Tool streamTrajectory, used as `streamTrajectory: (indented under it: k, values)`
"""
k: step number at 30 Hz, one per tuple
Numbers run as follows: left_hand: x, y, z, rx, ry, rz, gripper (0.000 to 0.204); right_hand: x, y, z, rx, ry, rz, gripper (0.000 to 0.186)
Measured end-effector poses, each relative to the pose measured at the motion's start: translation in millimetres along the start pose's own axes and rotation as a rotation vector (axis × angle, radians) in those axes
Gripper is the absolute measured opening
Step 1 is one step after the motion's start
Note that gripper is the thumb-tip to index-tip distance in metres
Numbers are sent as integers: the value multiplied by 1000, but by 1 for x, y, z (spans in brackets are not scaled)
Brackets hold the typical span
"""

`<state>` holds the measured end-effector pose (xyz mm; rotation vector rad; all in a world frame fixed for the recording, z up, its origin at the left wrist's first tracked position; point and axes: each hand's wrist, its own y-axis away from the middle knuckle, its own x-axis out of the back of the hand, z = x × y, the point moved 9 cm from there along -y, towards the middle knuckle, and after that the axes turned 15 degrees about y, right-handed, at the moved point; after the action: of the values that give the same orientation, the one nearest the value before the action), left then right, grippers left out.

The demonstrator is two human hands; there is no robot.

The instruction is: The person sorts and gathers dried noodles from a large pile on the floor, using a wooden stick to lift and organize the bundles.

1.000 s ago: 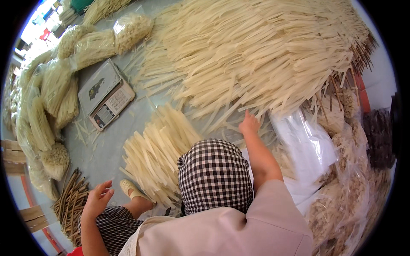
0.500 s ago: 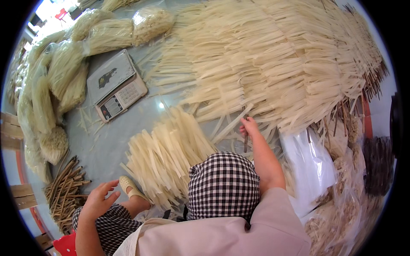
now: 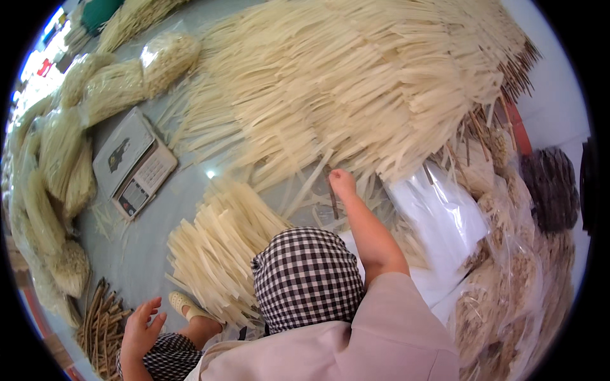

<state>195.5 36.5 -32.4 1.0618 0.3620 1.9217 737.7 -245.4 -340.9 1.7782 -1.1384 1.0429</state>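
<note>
My right hand (image 3: 344, 183) is closed on a thin brown stick (image 3: 334, 204), at the near edge of a broad spread of pale, flat dried strips (image 3: 356, 95). A few loose strips (image 3: 310, 188) lie just left of that hand. My left hand (image 3: 141, 327) is empty, its fingers apart, held over my checked trouser leg (image 3: 170, 357). Nearest to it is a pile of brown sticks (image 3: 101, 330). Between my two hands lies a separate bundle of pale strips (image 3: 225, 244), beside my knee under black-and-white checked cloth (image 3: 308, 279).
A flat scale (image 3: 136, 164) stands to the left on the grey floor. Beyond it are clear bags of pale strips (image 3: 57, 159). On the right lie clear plastic sheeting (image 3: 438, 219), bags of pale material (image 3: 495, 305) and a dark bundle (image 3: 549, 190). Brown stick ends (image 3: 518, 70) stick out at the far right.
The view has turned, so the scale, strips and bags sit farther left in the picture. My right hand stays on the brown stick; my left hand is still empty and raised.
</note>
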Motion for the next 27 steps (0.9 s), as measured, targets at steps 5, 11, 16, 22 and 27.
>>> streamTrajectory:
  k: [5, 11, 16, 22, 27]
  values:
    - [1, -1, -23, 71, 86, 31, 36, 144, 6, 27, -118, -221, 418, 28]
    - [5, -17, -39, 103, 90, 62, 35, 198, -19, 193, -497, 110, 948, 44]
    - [16, -8, -76, 155, 104, 122, 35, 115, -55, 165, -656, -949, 116, 27]
    - [5, -22, -67, 167, 66, 91, 36, 117, -51, 100, -469, -972, 107, 24]
    - [8, -13, -57, 133, 72, 99, 36, 108, 17, 67, -480, -644, -218, 43]
